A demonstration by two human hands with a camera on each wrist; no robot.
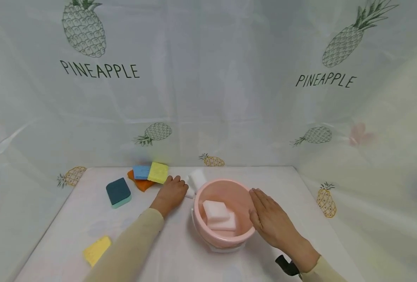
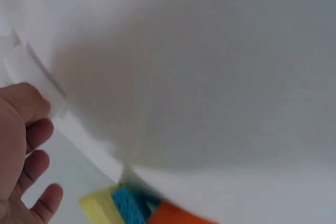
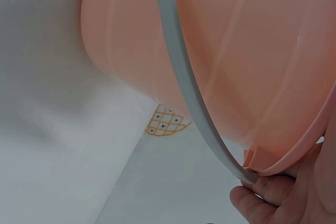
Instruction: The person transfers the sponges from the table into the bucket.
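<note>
A pink bucket (image 1: 223, 239) with a pale handle (image 3: 184, 74) stands mid-table, holding white sponges (image 1: 216, 211). Just left of its rim, my left hand (image 1: 171, 194) is over a white sponge (image 2: 32, 69), pinching it at the thumb; the other fingers are loosely bent. Behind it another white sponge (image 1: 197, 179) is beside the bucket. My right hand (image 1: 272, 217) rests against the bucket's right rim, fingers straight in the head view. The right wrist view shows its fingertips touching below the rim, by the handle's joint.
Left of my left hand lie a yellow sponge (image 1: 158, 172), a blue sponge (image 1: 141, 172) and an orange piece (image 1: 143, 185). A dark teal sponge (image 1: 118, 192) is farther left, another yellow sponge (image 1: 97, 250) nearer. A black curved object (image 1: 287, 266) lies under my right wrist. A pineapple-printed curtain (image 1: 208, 86) surrounds the table.
</note>
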